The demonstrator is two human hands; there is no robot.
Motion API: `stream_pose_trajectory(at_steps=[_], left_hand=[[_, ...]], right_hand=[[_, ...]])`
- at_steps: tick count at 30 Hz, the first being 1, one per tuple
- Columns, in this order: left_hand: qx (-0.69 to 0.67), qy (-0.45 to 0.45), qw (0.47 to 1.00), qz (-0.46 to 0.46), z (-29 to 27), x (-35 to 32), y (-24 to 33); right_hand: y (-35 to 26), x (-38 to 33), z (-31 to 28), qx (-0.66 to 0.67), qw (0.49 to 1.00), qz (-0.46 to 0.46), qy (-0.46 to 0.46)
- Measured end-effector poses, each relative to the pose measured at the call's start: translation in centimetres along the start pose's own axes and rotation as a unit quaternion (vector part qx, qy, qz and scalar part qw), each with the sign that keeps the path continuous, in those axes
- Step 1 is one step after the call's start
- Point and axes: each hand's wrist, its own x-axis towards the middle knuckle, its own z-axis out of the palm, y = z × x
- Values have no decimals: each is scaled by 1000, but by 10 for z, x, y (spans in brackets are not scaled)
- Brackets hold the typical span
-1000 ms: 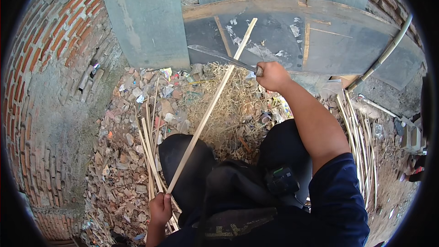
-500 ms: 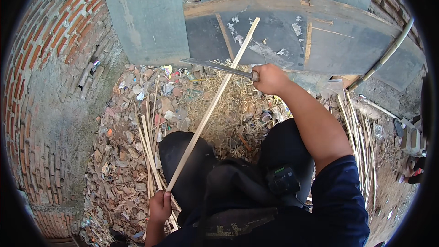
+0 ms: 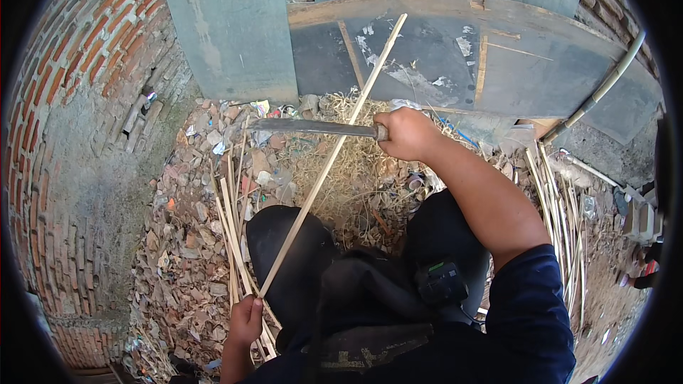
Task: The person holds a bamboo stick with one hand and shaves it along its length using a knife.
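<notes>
My left hand [image 3: 245,320] is closed around the lower end of a long pale bamboo strip [image 3: 313,195], which slants up and away to the right past my left knee. My right hand [image 3: 407,134] grips the handle of a machete [image 3: 306,126]. Its long dark blade points left and crosses the strip beyond its middle; whether the edge touches the wood I cannot tell. Beside my left hand, several more pale strips [image 3: 229,220] lean or lie on the ground.
A bundle of strips [image 3: 558,220] lies to my right. Rubble [image 3: 185,263] and dry shavings [image 3: 334,167] cover the ground around my knees. Dark boards [image 3: 526,71] stand ahead, a brick wall [image 3: 64,192] rises at left, and a pole [image 3: 597,92] leans at far right.
My right hand and the machete have come nearer to me and slightly left, down along the strip, and the blade is now more level. The strip's far end has risen slightly.
</notes>
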Motion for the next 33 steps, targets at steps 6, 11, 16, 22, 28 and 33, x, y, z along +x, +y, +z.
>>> stream_pose_trajectory(at_steps=[6,11,16,22,28,33], left_hand=[[41,-20,999,-15,4,5,4],[44,-22,999,-11,0,6,14],[65,-5,998,-4,-2,0,16],[130,38,990,30,11,10,6],[84,17,996,20,1,4,7],[97,21,995,29,6,3,1]], right_hand=[[10,2,-3,18,1000,23,-7],[22,0,6,20,996,37,75],[-20,-7,-9,-92,995,-28,-33],[26,2,1,-30,996,73,29],[-7,-3,-14,-44,998,32,-7],[20,-1,-14,-12,998,67,0]])
